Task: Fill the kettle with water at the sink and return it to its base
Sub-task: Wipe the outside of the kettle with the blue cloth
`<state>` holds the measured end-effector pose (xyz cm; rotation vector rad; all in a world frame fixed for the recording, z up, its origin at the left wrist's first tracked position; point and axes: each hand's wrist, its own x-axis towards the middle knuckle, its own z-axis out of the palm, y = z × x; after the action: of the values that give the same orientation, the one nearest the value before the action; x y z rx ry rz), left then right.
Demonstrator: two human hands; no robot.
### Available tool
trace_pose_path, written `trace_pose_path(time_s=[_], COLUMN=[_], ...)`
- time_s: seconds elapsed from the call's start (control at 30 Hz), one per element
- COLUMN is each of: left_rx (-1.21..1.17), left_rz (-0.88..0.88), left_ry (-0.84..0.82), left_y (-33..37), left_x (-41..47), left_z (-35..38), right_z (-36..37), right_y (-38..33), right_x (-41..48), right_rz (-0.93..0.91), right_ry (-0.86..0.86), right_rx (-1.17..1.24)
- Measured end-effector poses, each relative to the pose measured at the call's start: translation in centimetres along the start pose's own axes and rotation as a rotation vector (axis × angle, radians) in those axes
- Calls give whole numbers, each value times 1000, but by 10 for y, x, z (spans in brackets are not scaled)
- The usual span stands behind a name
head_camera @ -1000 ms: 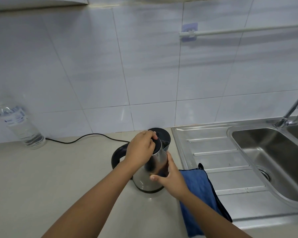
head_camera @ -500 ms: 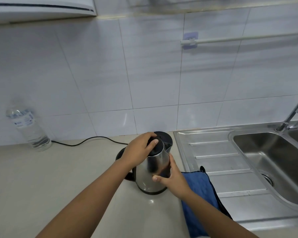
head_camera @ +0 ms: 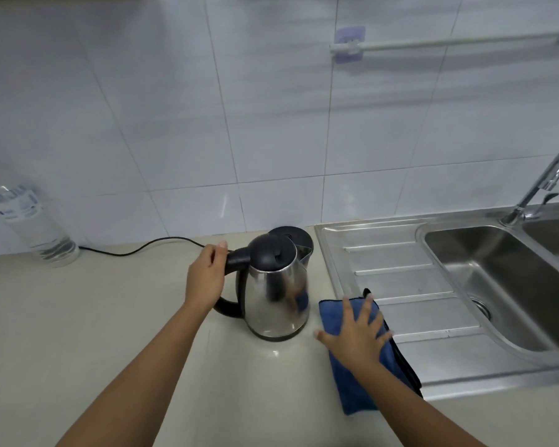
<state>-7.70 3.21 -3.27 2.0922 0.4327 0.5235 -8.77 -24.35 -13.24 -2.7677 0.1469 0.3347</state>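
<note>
A steel kettle (head_camera: 276, 295) with a black lid and handle stands upright on the beige counter, its lid down. Right behind it lies the black round base (head_camera: 296, 235), its cord (head_camera: 149, 248) running left along the wall. My left hand (head_camera: 207, 279) is wrapped around the kettle's handle from the left. My right hand (head_camera: 357, 333) lies flat with fingers spread on a blue cloth (head_camera: 349, 393), just right of the kettle and apart from it. The sink basin (head_camera: 501, 285) and its tap (head_camera: 544, 182) are at the right.
A clear plastic water bottle (head_camera: 33, 225) stands at the far left against the tiled wall. The steel draining board (head_camera: 400, 275) lies between the kettle and the basin. A towel rail (head_camera: 449, 43) is fixed on the wall above.
My left hand has moved from the kettle's lid to its handle. My right hand has let go of the kettle's body and come down onto the blue cloth.
</note>
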Motion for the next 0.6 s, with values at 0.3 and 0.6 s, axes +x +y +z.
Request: trace_pose_path(time_s=[0.3, 0.6], left_rx=[47, 91], left_rz=[-83, -49], left_ry=[95, 186], left_y=[-3, -3], left_x=[-12, -18], left_z=[12, 19], right_z=[0, -59], right_y=[24, -65], right_x=[5, -9], right_rz=[17, -322], right_ry=[81, 120], right_rx=[4, 1173])
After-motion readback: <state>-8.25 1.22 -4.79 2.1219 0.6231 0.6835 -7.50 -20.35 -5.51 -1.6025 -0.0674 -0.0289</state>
